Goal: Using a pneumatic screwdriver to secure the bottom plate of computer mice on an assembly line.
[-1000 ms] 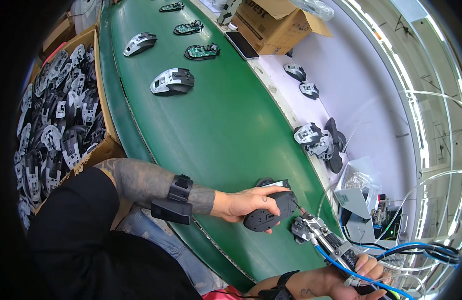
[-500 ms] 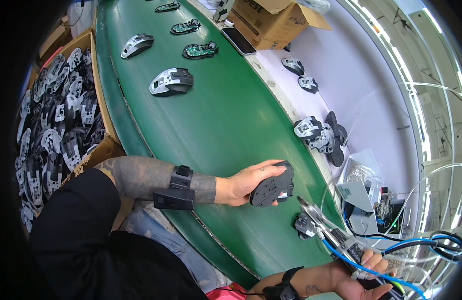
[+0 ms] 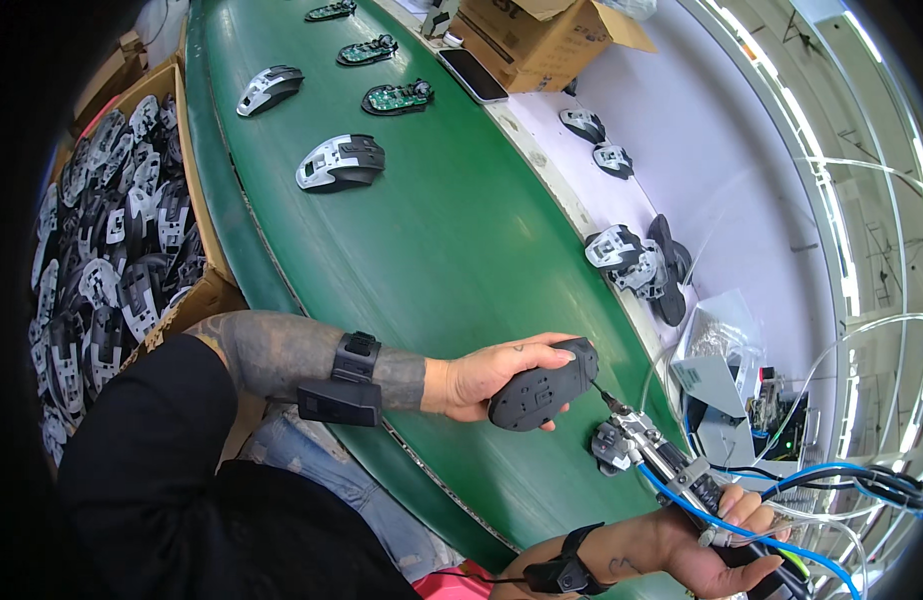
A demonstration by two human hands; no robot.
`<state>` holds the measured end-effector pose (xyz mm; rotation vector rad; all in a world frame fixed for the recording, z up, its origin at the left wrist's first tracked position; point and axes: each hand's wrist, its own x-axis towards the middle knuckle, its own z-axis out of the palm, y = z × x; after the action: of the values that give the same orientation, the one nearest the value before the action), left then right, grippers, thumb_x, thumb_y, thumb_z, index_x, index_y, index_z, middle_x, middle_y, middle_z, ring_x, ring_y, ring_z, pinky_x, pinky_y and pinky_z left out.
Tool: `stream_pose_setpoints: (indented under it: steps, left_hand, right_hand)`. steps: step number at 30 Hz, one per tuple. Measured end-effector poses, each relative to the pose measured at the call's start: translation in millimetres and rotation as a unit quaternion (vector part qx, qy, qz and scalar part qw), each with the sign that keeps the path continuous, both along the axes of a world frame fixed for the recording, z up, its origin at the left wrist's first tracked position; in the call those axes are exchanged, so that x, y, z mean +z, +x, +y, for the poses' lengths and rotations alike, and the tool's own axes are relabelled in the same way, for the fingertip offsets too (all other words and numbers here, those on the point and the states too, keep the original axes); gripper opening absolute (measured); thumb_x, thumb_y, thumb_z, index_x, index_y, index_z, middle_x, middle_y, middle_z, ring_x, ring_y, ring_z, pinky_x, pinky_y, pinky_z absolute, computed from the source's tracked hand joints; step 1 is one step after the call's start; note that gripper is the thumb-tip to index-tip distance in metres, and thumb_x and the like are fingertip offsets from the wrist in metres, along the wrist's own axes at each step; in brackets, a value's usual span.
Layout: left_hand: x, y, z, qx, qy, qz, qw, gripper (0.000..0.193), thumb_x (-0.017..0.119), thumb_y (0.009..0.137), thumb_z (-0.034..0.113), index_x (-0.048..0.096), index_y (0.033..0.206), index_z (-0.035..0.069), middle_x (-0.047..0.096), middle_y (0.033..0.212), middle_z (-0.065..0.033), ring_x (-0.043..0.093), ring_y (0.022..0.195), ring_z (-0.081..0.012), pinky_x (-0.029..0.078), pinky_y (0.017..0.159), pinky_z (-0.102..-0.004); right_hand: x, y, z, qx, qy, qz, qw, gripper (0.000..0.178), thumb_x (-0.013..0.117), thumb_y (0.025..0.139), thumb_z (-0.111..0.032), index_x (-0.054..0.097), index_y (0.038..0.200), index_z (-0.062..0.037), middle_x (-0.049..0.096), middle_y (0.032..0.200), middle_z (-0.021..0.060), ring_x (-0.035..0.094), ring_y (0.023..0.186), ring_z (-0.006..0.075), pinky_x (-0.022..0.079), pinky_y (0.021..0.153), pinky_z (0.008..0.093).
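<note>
My left hand (image 3: 470, 384) is closed around a black computer mouse (image 3: 540, 392), its flat underside turned up toward me above the green belt. My right hand (image 3: 720, 548) grips an automatic screwdriver (image 3: 664, 458) with a metal front and a blue hose. The thin bit reaches the right end of the mouse; whether it sits in a screw hole is too small to tell. Below the screwdriver's tip, a small grey-and-black mouse part (image 3: 610, 447) lies on the belt.
Silver-and-black mouse shells (image 3: 342, 163) and green circuit boards on bases (image 3: 397, 97) lie up the belt (image 3: 432, 240). A cardboard box (image 3: 207, 225) of shells stands left. Along the right ledge are a phone (image 3: 473, 76), more mouse parts (image 3: 622, 250) and a screw feeder (image 3: 722, 385).
The mouse has turned in my left hand, so its underside shows more fully. The screwdriver's bit, apart from the mouse before, now meets its right end.
</note>
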<state>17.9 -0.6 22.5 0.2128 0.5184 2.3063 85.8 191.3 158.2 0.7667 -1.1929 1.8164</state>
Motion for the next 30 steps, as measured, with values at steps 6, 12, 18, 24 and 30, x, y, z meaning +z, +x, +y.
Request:
stream_pose_setpoints:
  steps: [6,12,18,24,30]
  left_hand:
    - [4.5,3.1,-0.2,0.056,-0.074,0.023,0.995,0.048,0.049,0.093,0.026,0.034,0.137,0.012,0.053,0.111,-0.0105,0.060,0.087,-0.0197,0.055,0.073,-0.0366]
    - [-5.1,-20.8,0.0,0.141,-0.059,-0.042,0.987,0.057,0.057,0.088,0.036,0.036,0.136,0.014,0.053,0.101,-0.0059,0.057,0.084,-0.0118,0.055,0.064,-0.0301]
    - [-1.8,-16.0,-5.7,0.135,-0.016,-0.034,0.990,0.058,0.056,0.088,0.036,0.034,0.137,0.013,0.052,0.105,-0.0066,0.058,0.087,-0.0160,0.056,0.069,-0.0330]
    - [0.9,-14.1,-4.8,0.152,-0.009,-0.027,0.988,0.056,0.056,0.088,0.036,0.035,0.135,0.012,0.051,0.105,-0.0071,0.057,0.089,-0.0159,0.056,0.072,-0.0336]
    - [1.0,-10.9,-2.6,0.143,0.002,-0.025,0.989,0.057,0.056,0.088,0.036,0.034,0.135,0.012,0.050,0.107,-0.0076,0.056,0.088,-0.0167,0.056,0.071,-0.0333]
  right_hand:
    - [3.8,0.7,0.1,-0.044,-0.006,-0.047,0.998,0.037,0.048,0.090,-0.044,0.054,0.094,-0.0075,0.041,0.059,0.0031,0.037,0.047,0.0145,0.036,0.050,0.0304]
    - [11.8,19.7,-2.7,0.057,0.054,-0.017,0.997,0.043,0.046,0.092,-0.043,0.054,0.106,-0.0032,0.044,0.067,0.0060,0.044,0.060,0.0180,0.036,0.057,0.0326]
    - [2.6,11.9,-11.9,0.182,0.081,-0.058,0.978,0.051,0.046,0.093,-0.042,0.050,0.123,-0.0017,0.053,0.078,0.0103,0.049,0.069,0.0218,0.037,0.061,0.0339]
    - [2.3,12.2,-17.8,0.187,0.078,-0.058,0.978,0.051,0.047,0.092,-0.040,0.050,0.126,-0.0009,0.054,0.079,0.0120,0.051,0.071,0.0231,0.037,0.063,0.0345]
    - [0.6,10.1,-16.9,0.217,0.094,-0.062,0.970,0.050,0.049,0.092,-0.039,0.050,0.124,-0.0001,0.053,0.077,0.0109,0.051,0.071,0.0231,0.037,0.063,0.0349]
